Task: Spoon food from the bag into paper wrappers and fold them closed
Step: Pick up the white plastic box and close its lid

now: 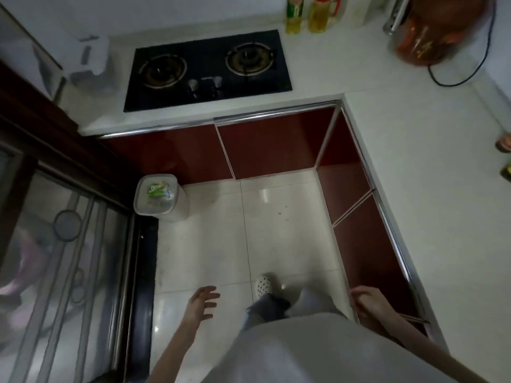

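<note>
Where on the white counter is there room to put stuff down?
The white countertop is bare along the right side, between the red cabinet fronts and the wall. The back corner is crowded: two yellow oil bottles, an orange pot, a black cord. The black two-burner gas stove fills the middle.

Left hand (203, 301): bare, fingers spread, palm down, nothing in its grasp, low over the pale floor tiles (276, 230).
Right hand (367, 298): bare, fingers loosely curled, grasping nothing, just beside the red cabinet front (367, 261).
</note>
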Motion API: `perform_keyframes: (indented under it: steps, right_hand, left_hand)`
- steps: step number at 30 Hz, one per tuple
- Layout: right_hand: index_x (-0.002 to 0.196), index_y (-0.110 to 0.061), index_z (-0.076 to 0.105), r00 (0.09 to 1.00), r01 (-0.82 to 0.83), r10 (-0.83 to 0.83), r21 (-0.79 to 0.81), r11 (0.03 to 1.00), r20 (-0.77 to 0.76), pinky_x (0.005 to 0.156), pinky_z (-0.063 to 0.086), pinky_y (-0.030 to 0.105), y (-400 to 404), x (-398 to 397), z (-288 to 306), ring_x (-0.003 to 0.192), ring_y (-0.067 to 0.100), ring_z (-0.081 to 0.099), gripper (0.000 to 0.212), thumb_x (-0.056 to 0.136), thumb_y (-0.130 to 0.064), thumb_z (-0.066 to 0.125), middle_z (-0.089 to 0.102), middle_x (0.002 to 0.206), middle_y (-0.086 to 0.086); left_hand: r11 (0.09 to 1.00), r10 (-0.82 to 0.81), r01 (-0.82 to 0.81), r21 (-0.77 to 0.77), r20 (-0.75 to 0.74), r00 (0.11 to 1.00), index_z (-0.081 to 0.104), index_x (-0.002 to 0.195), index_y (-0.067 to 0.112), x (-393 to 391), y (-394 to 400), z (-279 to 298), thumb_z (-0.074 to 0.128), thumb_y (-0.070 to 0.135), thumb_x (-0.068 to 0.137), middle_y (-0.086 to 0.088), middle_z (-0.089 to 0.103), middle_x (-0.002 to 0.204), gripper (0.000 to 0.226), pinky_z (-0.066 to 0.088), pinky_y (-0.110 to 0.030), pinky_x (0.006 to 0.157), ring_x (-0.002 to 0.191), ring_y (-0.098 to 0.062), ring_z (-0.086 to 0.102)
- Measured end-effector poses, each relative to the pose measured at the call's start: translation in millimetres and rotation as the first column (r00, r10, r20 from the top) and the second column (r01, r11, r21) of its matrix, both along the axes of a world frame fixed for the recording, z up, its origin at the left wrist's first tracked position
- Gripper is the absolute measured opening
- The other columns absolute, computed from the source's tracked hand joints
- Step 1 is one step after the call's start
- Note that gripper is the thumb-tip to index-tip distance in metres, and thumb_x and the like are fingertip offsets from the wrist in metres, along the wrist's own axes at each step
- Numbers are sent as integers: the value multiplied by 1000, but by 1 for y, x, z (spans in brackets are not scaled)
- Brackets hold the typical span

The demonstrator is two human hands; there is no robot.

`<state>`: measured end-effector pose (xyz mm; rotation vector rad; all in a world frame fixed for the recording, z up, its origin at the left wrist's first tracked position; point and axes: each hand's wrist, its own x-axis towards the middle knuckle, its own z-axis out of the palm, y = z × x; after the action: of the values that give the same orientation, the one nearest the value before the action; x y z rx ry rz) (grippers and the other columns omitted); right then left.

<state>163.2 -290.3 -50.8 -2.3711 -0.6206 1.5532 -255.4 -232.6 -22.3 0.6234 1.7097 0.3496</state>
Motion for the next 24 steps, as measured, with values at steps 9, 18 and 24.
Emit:
perform_keyframes:
  steps: [9, 18, 24]
  right_hand:
    - [91, 9, 68, 992, 122, -123, -170, 978, 2, 52, 33, 28, 72, -6, -2, 54, 21, 51, 25, 78, 17, 48, 62, 55, 10]
    - [92, 5, 60, 993, 75, -88, -154, 985, -80, 45, 36, 21, 264, -5, 3, 52, 23, 49, 25, 83, 17, 41, 58, 63, 17]
    - [88, -3, 67, 983, -178, 176, -28, 984, -56, 52, 43, 23, 415, -21, 18, 58, 20, 57, 29, 83, 11, 42, 65, 69, 15]
  left_hand:
    - [995, -98, 98, 36, -4, 995, 59, 113, 10, -7, 186, 10, 38, 14, 100, -12, 66, 107, 24, 43, -32, 70, 81, -22, 57]
    - [1000, -10, 11, 14, -26, 1000, 59, 118, 10, -11, 296, 10, 37, 15, 102, -11, 67, 110, 27, 45, -36, 80, 92, -26, 59]
    - [985, 171, -171, -5, -11, 985, 58, 117, 11, -22, 334, 11, 36, 17, 103, -13, 66, 114, 27, 45, -34, 75, 91, -25, 59]
